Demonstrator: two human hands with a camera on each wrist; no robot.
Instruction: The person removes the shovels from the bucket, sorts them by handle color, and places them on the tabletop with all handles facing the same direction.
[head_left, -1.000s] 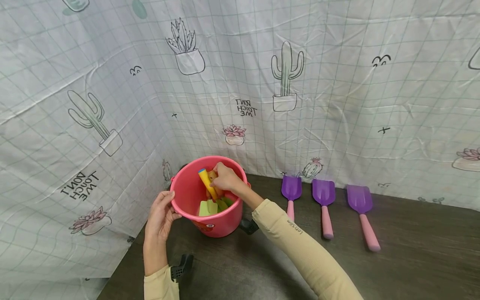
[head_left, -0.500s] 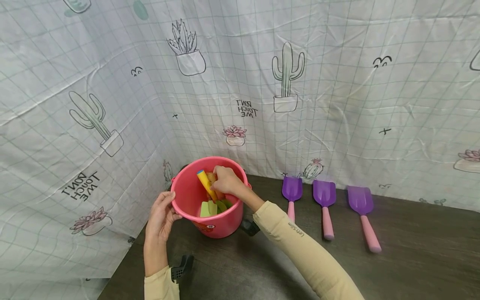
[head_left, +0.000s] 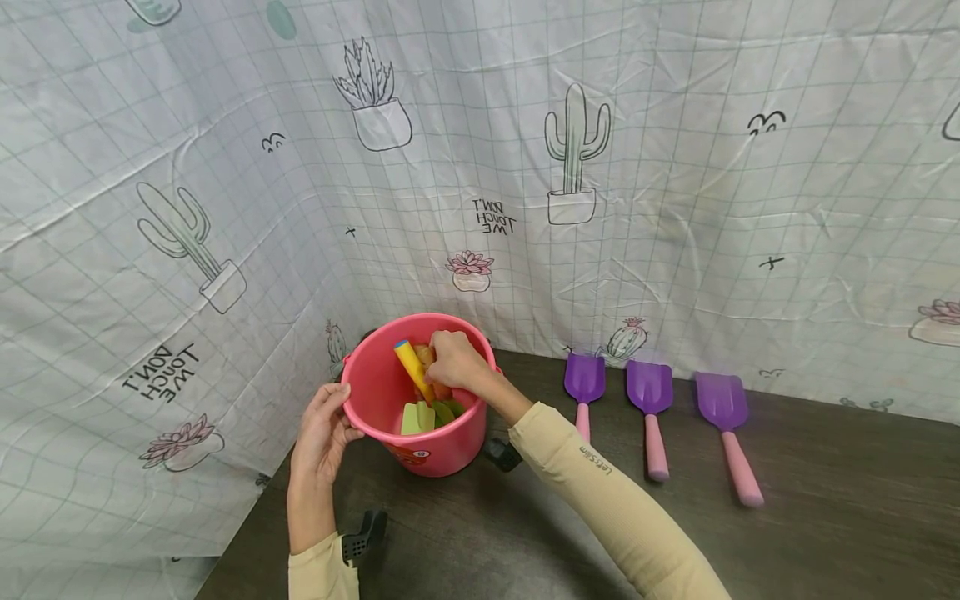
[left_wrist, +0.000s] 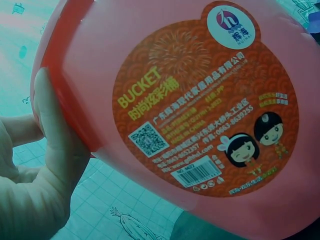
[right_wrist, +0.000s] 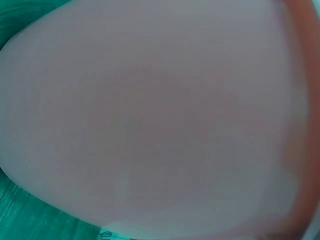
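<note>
Downward head view, close wrist views, bucket (head_left: 456, 450) in all.

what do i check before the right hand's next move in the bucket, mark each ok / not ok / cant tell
1. Bucket held: ok; the left hand grips the rim of the pink bucket.
2. Right hand past the rim: ok; it is inside, beside the yellow handle.
3. Secure hold on something inside: cannot tell; the right fingertips are hidden.
4. Right wrist view usable: not ok; too blurred to check the work.
5. Sleeve off the leftmost purple shovel: cannot tell; the sleeve overlaps its pink handle in the head view.
</note>
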